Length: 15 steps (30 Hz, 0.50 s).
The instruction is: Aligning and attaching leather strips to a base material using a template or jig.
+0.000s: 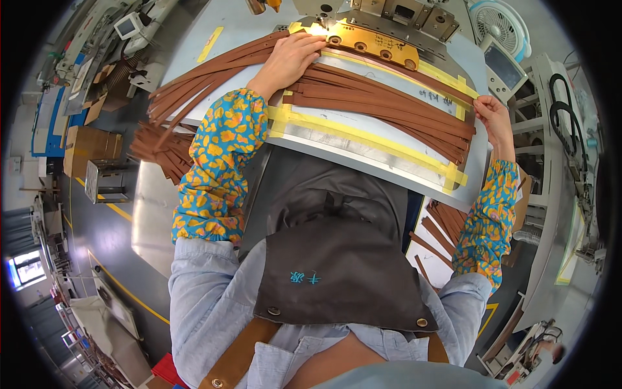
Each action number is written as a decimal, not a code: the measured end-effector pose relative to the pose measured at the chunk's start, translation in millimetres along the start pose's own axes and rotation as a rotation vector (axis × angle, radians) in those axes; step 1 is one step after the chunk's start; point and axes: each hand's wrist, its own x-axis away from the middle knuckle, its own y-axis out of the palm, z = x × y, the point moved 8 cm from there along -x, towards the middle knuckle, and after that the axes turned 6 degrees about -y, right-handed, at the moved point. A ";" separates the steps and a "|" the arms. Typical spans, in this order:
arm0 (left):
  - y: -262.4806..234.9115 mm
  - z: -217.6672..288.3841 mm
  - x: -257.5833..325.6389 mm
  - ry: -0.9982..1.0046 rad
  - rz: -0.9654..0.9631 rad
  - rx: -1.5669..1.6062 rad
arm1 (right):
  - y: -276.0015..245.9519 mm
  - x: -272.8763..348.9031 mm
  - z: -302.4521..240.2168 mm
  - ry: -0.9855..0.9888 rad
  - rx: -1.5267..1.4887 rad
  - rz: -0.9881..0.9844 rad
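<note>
Nearest, an apron (337,272) is hanging. Brown straps (382,107) are lying across the tabletop (363,139); the left hand (291,57) is pressing flat on them, the right hand (491,113) pinching their ends. They look light, limp, best gripped endwise.

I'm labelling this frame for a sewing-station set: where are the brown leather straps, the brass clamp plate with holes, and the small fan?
brown leather straps (382,107), head view, middle of the bundle lying on the table.
brass clamp plate (376,44), head view, flat face beside its round holes.
small fan (495,23), head view, front grille.
</note>
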 end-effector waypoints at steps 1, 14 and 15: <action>0.9 1.8 -0.2 0.014 -0.029 -0.045 | 2.0 -0.4 -3.0 -0.007 0.022 -0.007; 4.2 -1.0 -0.6 -0.008 -0.065 -0.195 | 79.5 -5.3 -40.7 -0.727 0.772 -0.057; 2.8 1.0 -1.3 0.002 -0.065 -0.186 | 83.9 -3.2 -41.1 -0.721 0.779 -0.046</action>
